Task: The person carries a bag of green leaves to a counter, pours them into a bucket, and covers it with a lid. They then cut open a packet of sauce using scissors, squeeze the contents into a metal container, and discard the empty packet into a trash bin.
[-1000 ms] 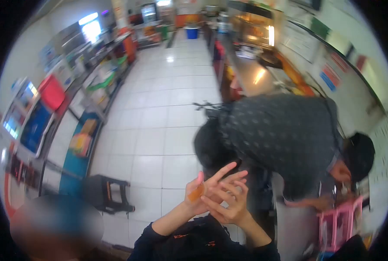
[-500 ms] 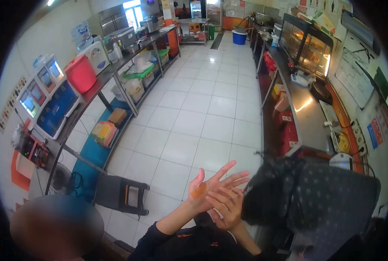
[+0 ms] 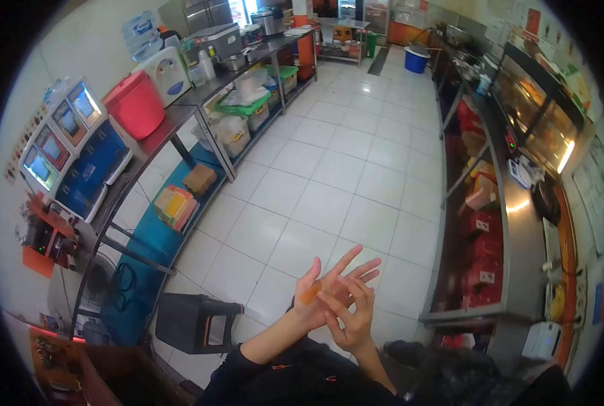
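Well, the left hand [image 3: 329,292] is spread wide, palm up. An orange patch [image 3: 309,292] sits by the thumb edge of the palm, near the wrist. The right hand [image 3: 353,312] has bent fingers, thumb and pointing finger apart; I can't tell if a fingertip touches the patch. Rubbing its edge could curl it up. Bending the left thumb could wrinkle it.

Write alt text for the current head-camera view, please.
The bare right hand overlaps a bare, open left hand with an orange patch on its palm, above shiny white floor tiles. A black plastic stool stands at left.
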Demonstrator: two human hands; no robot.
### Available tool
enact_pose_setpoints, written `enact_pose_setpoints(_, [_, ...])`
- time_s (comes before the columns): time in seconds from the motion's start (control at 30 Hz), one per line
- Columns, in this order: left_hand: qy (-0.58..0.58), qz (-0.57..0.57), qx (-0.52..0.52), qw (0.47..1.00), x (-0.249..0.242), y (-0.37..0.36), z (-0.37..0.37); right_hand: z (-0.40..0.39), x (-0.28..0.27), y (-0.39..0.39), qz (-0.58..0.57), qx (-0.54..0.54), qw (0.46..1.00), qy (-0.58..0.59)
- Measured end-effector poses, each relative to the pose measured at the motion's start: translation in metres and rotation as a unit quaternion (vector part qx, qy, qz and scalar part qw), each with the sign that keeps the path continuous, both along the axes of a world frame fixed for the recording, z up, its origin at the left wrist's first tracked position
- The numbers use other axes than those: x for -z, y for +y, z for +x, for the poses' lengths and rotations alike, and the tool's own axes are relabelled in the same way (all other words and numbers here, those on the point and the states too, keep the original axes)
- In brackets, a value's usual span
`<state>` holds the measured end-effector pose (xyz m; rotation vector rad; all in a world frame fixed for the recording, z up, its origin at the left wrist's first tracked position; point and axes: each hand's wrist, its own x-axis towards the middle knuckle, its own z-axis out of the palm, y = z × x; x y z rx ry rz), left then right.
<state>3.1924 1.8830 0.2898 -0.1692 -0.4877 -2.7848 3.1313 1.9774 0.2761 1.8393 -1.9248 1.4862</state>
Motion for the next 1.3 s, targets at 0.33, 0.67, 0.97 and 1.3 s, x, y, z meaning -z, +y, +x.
enact_pose_setpoints(0.33, [-0.023, -0.083, -0.049, 0.995, -0.02, -0.248, -0.068, -0.074, -0.024, -0.249, -0.017, -0.054, 0.998, -0.001])
enact_pose_setpoints(0.67, [-0.124, -0.251, -0.128, 0.952, 0.009, -0.408, -0.225, -0.196, -0.01, -0.402, -0.111, 0.091, 0.989, -0.028])
enact_pose_setpoints(0.97, [-0.085, -0.238, -0.034, 0.967, -0.007, -0.549, -0.419, -0.391, -0.019, -0.541, -0.13, 0.088, 0.988, -0.002])
enact_pose_setpoints(1.3, [-0.077, -0.185, -0.034, 0.979, 0.003, -0.687, -0.577, -0.556, -0.01, -0.687, -0.133, 0.072, 0.986, 0.065])
